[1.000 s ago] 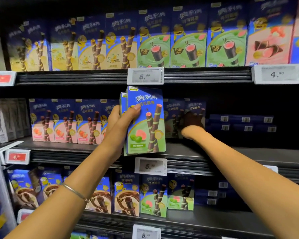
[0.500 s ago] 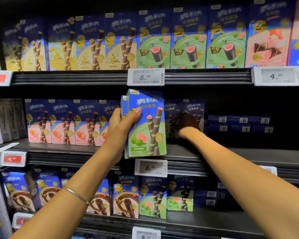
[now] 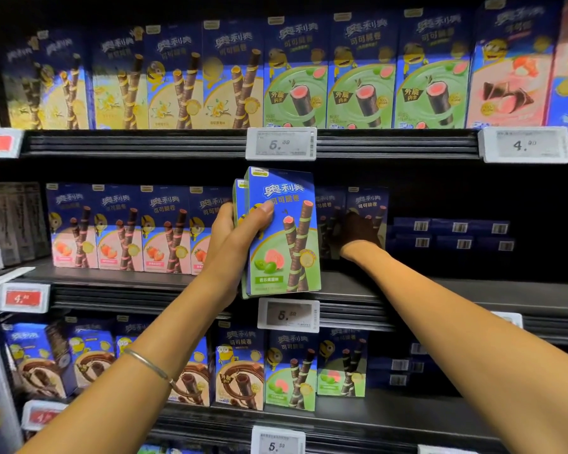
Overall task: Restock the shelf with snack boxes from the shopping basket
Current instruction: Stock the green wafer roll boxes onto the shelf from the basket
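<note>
- While the strawberry boxes (image 3: 118,229) stand in a tidy row at the left of the middle shelf (image 3: 473,290), any nudge from the incoming load could knock the nearest one over.
- The left hand (image 3: 240,231) is clamped on two guava snack boxes (image 3: 282,231), upright and just in front of the shelf edge, not yet set down. The rear box is held only by the squeeze, so it may slip out as they go in.
- The right hand (image 3: 358,231) reaches deep into shadow against the back boxes (image 3: 368,208). I cannot tell whether it is curled or flat. A push there could topple them.
- The flat-stacked boxes (image 3: 453,234) lie further right, apart.
- The shopping basket is out of view.
</note>
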Available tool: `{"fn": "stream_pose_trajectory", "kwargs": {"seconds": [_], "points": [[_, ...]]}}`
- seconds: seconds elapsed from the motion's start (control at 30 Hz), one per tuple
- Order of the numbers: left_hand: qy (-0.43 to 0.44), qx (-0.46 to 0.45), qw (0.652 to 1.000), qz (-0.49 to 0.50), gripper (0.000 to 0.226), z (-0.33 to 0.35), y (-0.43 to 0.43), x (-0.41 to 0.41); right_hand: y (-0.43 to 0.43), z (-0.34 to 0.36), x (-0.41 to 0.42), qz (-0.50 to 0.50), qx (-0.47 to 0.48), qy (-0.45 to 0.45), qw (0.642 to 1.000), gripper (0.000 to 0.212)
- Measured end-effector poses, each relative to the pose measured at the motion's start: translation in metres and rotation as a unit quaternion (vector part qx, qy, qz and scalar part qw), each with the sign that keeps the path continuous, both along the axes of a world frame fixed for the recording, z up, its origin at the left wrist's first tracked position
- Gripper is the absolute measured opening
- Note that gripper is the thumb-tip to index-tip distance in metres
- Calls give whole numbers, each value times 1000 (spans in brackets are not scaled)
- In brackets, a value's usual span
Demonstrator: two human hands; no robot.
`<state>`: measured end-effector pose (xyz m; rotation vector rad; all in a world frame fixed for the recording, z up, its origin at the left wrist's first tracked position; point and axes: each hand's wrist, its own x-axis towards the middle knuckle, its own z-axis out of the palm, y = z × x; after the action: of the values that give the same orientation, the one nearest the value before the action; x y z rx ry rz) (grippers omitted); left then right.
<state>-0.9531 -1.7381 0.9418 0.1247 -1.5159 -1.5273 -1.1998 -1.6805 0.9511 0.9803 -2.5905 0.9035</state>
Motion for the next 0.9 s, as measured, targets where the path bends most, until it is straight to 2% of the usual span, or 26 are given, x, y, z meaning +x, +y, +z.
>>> {"fn": "stream_pose_trajectory", "kwargs": {"seconds": [0.2,0.23,0.3,0.33,0.4,0.47,0.5,0.53,0.6,0.67,0.77,0.8,0.9], "points": [[1,-1,1000,-7,66,0,3,-2,10,0,1,-4,23,-22,999,60],[4,-1,1000,-7,66,0,3,-2,14,2,3,-11,18,-20,1000,57],[12,0,1000,-6,70,-1,3,-5,24,8,10,-19,-70,-24,997,38],[17,1,1000,-5,73,-2,4,-7,32,10,17,2,-147,-51,988,31],[25,7,1000,0,74,-3,4,-12,53,14,37,110,-282,-158,940,41],[25,12,1000,5,70,-4,5,-18,76,17,59,231,-311,-271,881,57],[23,13,1000,8,67,-5,5,-22,85,17,70,278,-291,-293,867,63],[21,14,1000,11,65,-5,7,-26,93,17,79,309,-263,-292,866,65],[14,12,1000,23,68,-4,12,-35,102,16,93,338,-225,-252,879,55],[-5,14,999,45,76,0,18,-43,106,13,99,332,-224,-215,891,40],[-53,3,995,82,82,6,23,-49,113,14,96,316,-234,-217,893,37],[-64,-6,994,93,76,7,22,-52,116,14,93,311,-239,-230,890,37],[-66,-64,986,140,35,7,16,-55,125,14,76,273,-275,-244,889,36]]}}
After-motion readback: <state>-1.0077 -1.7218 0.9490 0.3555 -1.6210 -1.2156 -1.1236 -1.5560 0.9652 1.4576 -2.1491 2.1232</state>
